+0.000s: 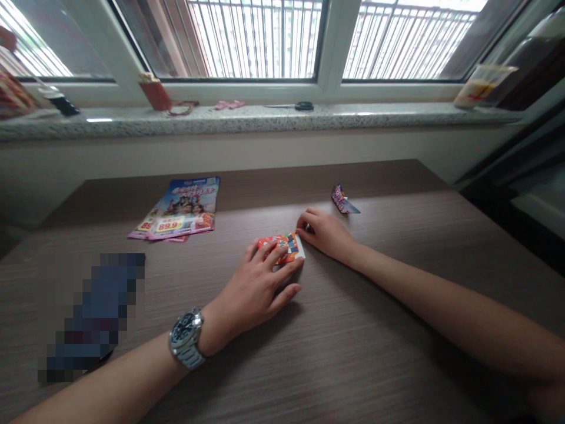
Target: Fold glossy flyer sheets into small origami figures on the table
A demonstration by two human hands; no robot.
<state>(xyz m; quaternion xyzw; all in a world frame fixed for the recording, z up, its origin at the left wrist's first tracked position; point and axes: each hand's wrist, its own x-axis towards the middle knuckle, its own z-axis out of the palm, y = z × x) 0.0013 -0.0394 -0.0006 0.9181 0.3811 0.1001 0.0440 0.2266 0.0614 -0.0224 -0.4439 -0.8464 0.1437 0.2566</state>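
A small sheet of colourful paper (292, 242), orange and red with a white edge at its right, lies on the brown wooden table (353, 353). My left hand (258, 288) rests on it from the left, fingers stretched out and spread across the print, covering part of it. At the paper's upper right corner is my right hand (329, 234), with thumb and index finger brought together in a pinch. A silver watch (188, 337) is on my left wrist. Beyond my right hand stands a small folded piece of printed paper (342, 200).
Several glossy flyers (185, 206) lie at the back left. A blurred-out dark blue object (95, 312) sits left of my forearm. On the stone windowsill (247, 122) are scissors (303, 106), a red box (155, 94), pink items (228, 105) and a clear plastic cup (483, 85).
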